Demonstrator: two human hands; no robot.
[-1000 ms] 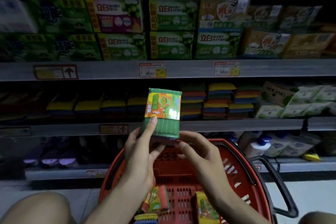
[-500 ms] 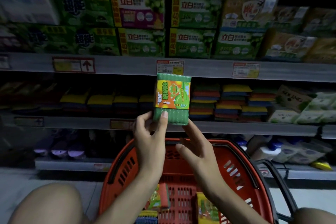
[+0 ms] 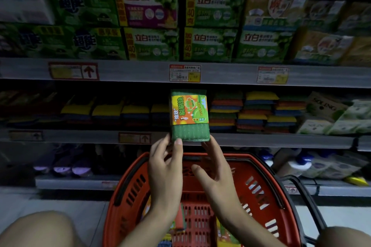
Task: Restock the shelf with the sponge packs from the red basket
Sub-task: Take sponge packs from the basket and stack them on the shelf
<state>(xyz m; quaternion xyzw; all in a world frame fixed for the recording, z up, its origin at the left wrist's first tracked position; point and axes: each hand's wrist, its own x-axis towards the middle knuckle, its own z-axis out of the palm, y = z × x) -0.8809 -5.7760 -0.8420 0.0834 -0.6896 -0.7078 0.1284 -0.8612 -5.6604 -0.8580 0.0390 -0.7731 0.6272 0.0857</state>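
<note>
Grey shelves (image 3: 261, 139) fill the dim view from side to side. The top one carries two tiers of large green and yellow boxes (image 3: 210, 26), packed edge to edge. On the floor in front stands the red basket (image 3: 267, 182), its black handle (image 3: 307, 196) dropped to the right. More packs (image 3: 222, 232) lie inside, partly hidden behind the forearms. Bare knees (image 3: 38, 228) show at both lower corners.

On the middle shelf, stacks (image 3: 257, 112) of yellow, blue, green and orange sponges rise to the right of centre. Lower rows (image 3: 120, 112) with yellow tops run off to the left into shadow, and white-and-green bags (image 3: 341, 120) sit at the far right. The bottom shelf holds bottles (image 3: 291, 164) on the right and dim purple items (image 3: 62, 166) on the left; what those are is unclear.

Both hands are raised above the basket. The left hand (image 3: 164, 170) pinches the lower left corner of the sponge pack (image 3: 189, 115), thumb on the front, fingers behind. The right hand (image 3: 216, 174) reaches up with fairly straight fingers to the pack's lower right corner, and its thumb stands apart, touching nothing.

The pack is upright, green with an orange-and-yellow label. It sits in front of the middle shelf's edge, in the gap between the low rows and the tall stacks. Whether it rests on the shelf cannot be told.

Price tags (image 3: 184, 73) hang on the top shelf's edge.
</note>
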